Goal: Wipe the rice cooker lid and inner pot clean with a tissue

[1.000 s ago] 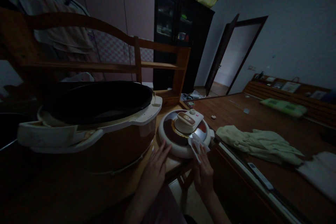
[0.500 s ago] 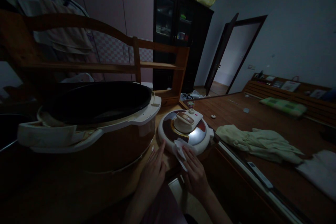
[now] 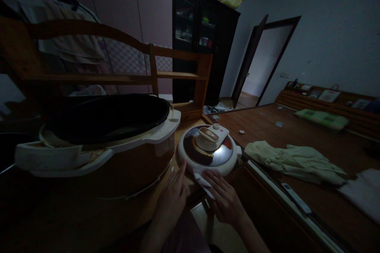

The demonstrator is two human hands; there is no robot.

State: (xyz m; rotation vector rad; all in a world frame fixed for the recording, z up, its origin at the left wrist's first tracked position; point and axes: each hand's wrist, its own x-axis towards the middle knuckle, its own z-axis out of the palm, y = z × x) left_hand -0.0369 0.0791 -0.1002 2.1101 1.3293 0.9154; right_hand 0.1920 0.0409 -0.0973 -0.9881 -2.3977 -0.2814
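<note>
A round pressure cooker lid [image 3: 190,150] with a pale rim, a shiny dark top and a raised handle lies on the wooden table [image 3: 162,195]. My left hand [image 3: 173,195] has its fingers stretched out, the index fingertip at the near left of the lid's rim. Under the fingers of my right hand [image 3: 224,195], a crumpled white tissue [image 3: 202,182] is pressed against the near rim. Left of both hands stands the big pressure cooker body [image 3: 139,164], its black inside uncovered.
A wooden shelf rail [image 3: 182,74] runs behind the cooker. On the right is a broad brown bed surface [image 3: 261,122] with a pale green cloth [image 3: 292,162], a remote control [image 3: 295,197] and a green checked pillow [image 3: 322,119]. A dark cabinet [image 3: 204,39] stands farther back.
My right hand has slid the tissue from the lid's shiny top down to its near rim. My left hand stays almost where it was.
</note>
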